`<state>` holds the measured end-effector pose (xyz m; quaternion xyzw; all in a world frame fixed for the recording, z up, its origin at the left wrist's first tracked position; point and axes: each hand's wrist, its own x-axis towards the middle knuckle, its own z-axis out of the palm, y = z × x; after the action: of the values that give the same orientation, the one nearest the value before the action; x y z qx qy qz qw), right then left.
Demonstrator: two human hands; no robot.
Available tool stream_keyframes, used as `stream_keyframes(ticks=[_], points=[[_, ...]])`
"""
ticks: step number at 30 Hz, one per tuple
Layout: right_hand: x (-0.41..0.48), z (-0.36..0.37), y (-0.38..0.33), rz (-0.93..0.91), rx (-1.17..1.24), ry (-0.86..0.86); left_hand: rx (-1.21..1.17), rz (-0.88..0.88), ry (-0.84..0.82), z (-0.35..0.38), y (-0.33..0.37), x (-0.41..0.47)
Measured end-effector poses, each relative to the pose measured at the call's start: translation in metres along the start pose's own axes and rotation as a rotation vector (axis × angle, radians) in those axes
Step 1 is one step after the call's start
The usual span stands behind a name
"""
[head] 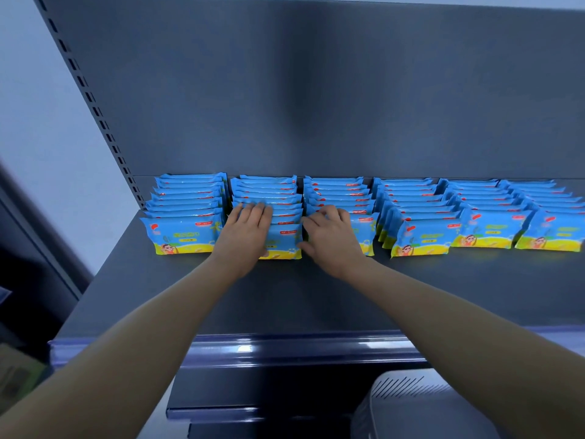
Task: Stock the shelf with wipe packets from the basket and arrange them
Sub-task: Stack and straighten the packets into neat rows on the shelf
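Several rows of blue and yellow wipe packets stand upright on the dark grey shelf [285, 299], running back to the rear panel. My left hand [245, 231] lies with straight fingers on the tops and front of the second row of packets [285, 240]. My right hand [330, 237] rests over the front of the third row of packets [367, 237], fingers bent over the top edges and thumb at the row's left side. The leftmost row [182, 232] and the rows on the right [421, 237] stand untouched. A grey basket [411, 403] sits below at the bottom right.
The shelf's front rail [285, 346] runs across below my forearms. A perforated upright [95, 106] rises along the left edge of the back panel. A bare strip of shelf lies between the packets and the rail. A lower shelf edge [221, 411] shows underneath.
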<state>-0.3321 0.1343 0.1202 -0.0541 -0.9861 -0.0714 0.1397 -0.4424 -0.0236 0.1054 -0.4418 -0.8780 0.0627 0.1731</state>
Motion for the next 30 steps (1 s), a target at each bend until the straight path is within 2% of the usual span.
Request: stream_keyframes(ticks=[7,11,19,30], points=[[-0.010,-0.013,0.013,0.021,0.027,0.041,-0.032,-0.003,0.006,-0.001,-0.001,-0.002],[-0.021,-0.016,0.030,0.092,0.003,0.057,-0.011,-0.006,-0.002,-0.001,-0.005,-0.003],[-0.031,-0.003,0.050,0.206,-0.101,-0.094,-0.022,-0.023,-0.060,-0.002,-0.006,0.001],[-0.029,0.020,0.056,0.251,-0.217,-0.129,-0.016,-0.065,-0.057,-0.006,-0.001,-0.003]])
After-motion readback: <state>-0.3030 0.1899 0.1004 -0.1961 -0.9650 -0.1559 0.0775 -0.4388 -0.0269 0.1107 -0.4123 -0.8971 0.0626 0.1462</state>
